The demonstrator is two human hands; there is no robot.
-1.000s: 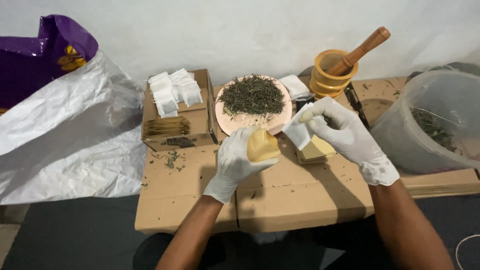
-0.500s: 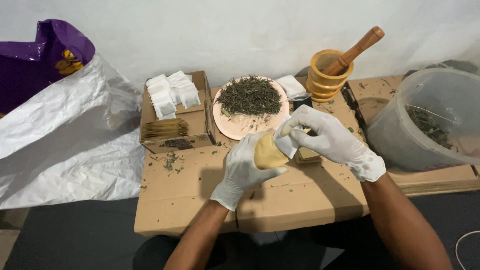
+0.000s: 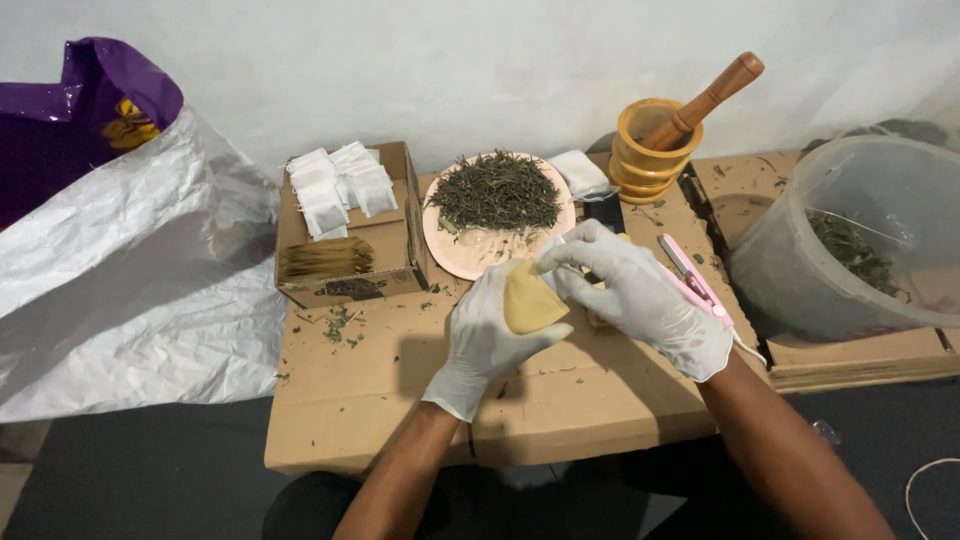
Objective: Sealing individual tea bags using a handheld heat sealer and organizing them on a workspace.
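Flattened brown cardboard serves as the tabletop (image 3: 400,400), set against a white wall. Nearest, the gloved left hand (image 3: 487,335) cups a small tan paper pouch (image 3: 530,300) with its mouth tilted towards the right hand, so the opening is reachable. The gloved right hand (image 3: 640,295) pinches at that mouth, fingertips closed on its edge (what they hold inside I cannot tell). Just right of the grip lies a slim pink sealing tool (image 3: 697,282). Beyond the grip sits a copper-coloured plate (image 3: 480,255) of dried green leaves, handy for filling; left of it, a cardboard box (image 3: 345,250) holds small white sachets. Farther right stands a yellow wooden mortar with pestle (image 3: 660,150).
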